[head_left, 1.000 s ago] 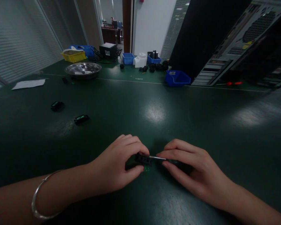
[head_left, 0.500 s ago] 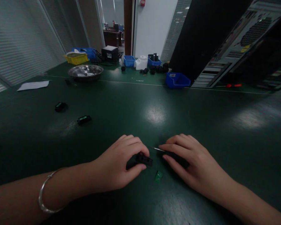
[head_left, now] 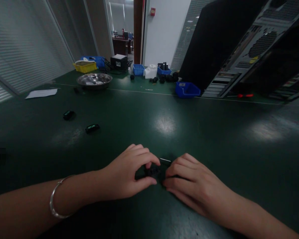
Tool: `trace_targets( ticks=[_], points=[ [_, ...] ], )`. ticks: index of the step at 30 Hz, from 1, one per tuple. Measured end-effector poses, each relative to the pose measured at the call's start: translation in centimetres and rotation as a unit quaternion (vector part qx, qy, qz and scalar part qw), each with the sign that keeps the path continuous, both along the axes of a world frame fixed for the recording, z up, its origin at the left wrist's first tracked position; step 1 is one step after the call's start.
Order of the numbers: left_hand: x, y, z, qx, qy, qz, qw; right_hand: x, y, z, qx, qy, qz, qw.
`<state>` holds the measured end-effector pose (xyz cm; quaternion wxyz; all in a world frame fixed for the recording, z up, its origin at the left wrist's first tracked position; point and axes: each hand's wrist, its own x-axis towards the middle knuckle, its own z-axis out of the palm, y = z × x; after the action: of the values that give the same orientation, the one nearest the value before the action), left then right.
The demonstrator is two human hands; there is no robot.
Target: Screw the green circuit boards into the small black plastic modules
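right hand (head_left: 189, 182) moved in against left hand (head_left: 129, 176), hiding green chip. left pinched on small black part (head_left: 153, 171) low over surface (head_left: 214, 139); right curled around thin tool (head_left: 164, 160). best kept steady, braced.

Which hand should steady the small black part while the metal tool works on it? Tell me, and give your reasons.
Left, probably. The left hand already pinches the small black part between thumb and fingers against the green table. The right hand is curled around a thin metal tool, so it is occupied.
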<state>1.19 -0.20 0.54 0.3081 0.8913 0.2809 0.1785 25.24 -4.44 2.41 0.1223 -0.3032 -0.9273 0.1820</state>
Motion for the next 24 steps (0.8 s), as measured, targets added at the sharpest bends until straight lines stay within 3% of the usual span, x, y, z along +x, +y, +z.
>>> trace_targets(
  ticks=[6,11,17,24],
  points=[
    [0.0,-0.1,0.4,-0.025,-0.026,-0.01,0.999,-0.2,-0.7,-0.5,-0.073,0.143,-0.083,0.984],
    [0.0,-0.4,0.4,-0.042,-0.071,-0.045,0.996,-0.5,-0.8,-0.7,-0.133,0.188,-0.12,0.966],
    [0.4,-1.5,1.0,-0.113,-0.129,0.015,0.985,-0.9,-1.4,-0.7,-0.196,0.238,-0.137,0.941],
    [1.3,-2.7,1.2,-0.242,-0.119,0.023,0.963,-1.4,-1.5,-1.0,-0.132,0.252,-0.14,0.949]
  ],
)
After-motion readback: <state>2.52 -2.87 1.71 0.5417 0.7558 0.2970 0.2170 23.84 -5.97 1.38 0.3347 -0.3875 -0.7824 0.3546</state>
